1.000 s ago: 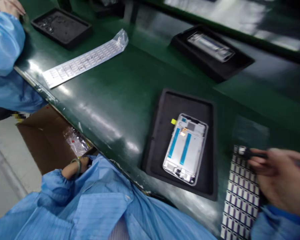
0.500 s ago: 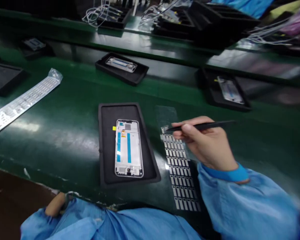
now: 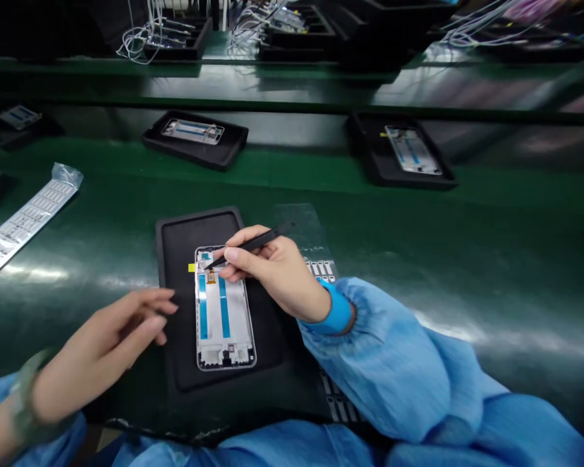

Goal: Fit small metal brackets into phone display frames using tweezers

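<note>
A phone frame (image 3: 234, 311) with blue strips and a yellow tab lies in a black tray (image 3: 185, 363). My right hand (image 3: 272, 266) pinches black tweezers (image 3: 257, 241), their tip at the upper part of the frame, near a small orange flex cable (image 3: 211, 277). Whether a piece sits in the tip is too small to tell. At the tray's left edge, my left hand (image 3: 111, 337) is held with fingers apart and nothing in it. A clear sheet of small stickers (image 3: 321, 268) lies right of the tray, partly hidden under my right forearm.
Two more black trays with phone frames stand farther back, one tray (image 3: 231, 148) in the middle and one tray (image 3: 370, 152) to the right. A long sticker strip (image 3: 29, 217) lies at left. Cables (image 3: 148, 32) and bins (image 3: 296, 39) fill the back shelf.
My right hand has moved left with the tweezers, from the sticker sheet to the phone frame. My left hand has come up from the table's edge to beside the tray. The view has shifted.
</note>
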`<state>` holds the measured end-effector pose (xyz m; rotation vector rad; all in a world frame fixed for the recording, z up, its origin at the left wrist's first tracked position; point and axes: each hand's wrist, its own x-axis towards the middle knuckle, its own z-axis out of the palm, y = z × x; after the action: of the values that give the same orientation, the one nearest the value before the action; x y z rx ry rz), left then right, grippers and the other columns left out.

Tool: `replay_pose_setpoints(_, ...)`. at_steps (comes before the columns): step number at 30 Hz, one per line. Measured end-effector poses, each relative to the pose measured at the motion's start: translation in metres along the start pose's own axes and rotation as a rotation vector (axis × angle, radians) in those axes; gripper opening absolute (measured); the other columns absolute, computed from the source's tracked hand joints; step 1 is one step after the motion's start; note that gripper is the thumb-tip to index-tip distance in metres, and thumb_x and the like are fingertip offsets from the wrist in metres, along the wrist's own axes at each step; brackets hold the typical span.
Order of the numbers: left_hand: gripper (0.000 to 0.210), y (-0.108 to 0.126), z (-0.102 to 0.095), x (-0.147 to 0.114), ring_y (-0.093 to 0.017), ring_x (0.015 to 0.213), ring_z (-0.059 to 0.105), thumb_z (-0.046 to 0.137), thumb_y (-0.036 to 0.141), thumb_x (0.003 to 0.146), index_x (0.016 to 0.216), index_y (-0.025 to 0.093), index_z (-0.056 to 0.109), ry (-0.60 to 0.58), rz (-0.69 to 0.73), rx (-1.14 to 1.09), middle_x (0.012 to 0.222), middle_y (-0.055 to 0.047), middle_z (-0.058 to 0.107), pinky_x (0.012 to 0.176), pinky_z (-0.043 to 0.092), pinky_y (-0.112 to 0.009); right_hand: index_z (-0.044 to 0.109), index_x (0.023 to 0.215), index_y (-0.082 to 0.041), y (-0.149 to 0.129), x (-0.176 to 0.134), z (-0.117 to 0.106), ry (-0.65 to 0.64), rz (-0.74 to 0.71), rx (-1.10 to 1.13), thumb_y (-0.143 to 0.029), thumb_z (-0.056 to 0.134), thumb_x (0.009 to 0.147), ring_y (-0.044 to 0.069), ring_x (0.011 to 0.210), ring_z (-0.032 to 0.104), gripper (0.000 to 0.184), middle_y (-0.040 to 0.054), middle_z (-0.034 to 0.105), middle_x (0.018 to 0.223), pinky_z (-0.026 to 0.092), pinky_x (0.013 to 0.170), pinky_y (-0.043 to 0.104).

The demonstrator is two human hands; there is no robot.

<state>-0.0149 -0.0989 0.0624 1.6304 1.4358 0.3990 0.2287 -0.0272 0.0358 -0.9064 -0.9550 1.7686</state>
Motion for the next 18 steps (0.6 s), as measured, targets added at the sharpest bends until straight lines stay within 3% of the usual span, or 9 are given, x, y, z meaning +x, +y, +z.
replay_pose_setpoints(3,0.035,0.023,0.016,0.055,-0.005,0.040,0.039,0.046,0.044,0.088,0.109,0.019,0.054,-0.092,0.003,-0.147,0.065,0.002,0.060,0.037,0.033,-0.018,0.060,0.081,-0.015,0.002,0.000,0.006,0.011,-0.011,0.031,-0.026,0.077,0.067,0.009,0.059,0.068,0.025,-0.0018,0.067,0.063,0.057,0.056,0.017)
replay_pose_setpoints(5,0.031,0.026,0.024,0.072,-0.004,0.037,0.035,0.046,0.045,0.088,0.093,0.017,0.057,-0.109,0.009,-0.189,0.054,0.005,0.052,0.036,0.027,-0.017,0.060,0.080,-0.015,0.003,0.001,0.007,0.016,-0.022,0.038,-0.026,0.077,0.067,0.009,0.059,0.067,0.024,-0.0020,0.067,0.063,0.057,0.056,0.017)
replay_pose_setpoints(9,0.032,0.021,0.023,0.077,-0.004,0.039,0.036,0.046,0.044,0.088,0.074,0.016,0.056,-0.132,0.013,-0.183,0.046,0.006,0.046,0.038,0.027,-0.015,0.059,0.080,-0.016,0.005,0.004,0.006,0.004,-0.039,-0.032,-0.028,0.076,0.068,0.009,0.059,0.067,0.024,-0.0022,0.066,0.063,0.057,0.059,0.019)
replay_pose_setpoints(18,0.031,0.020,0.011,0.083,-0.003,0.036,0.034,0.047,0.042,0.087,0.071,0.017,0.054,-0.351,-0.046,-0.207,0.044,0.007,0.045,0.036,0.026,-0.014,0.059,0.084,-0.018,0.000,0.012,-0.001,-0.133,0.003,-0.132,-0.022,0.075,0.069,0.009,0.061,0.068,0.022,-0.0044,0.064,0.064,0.056,0.059,0.019)
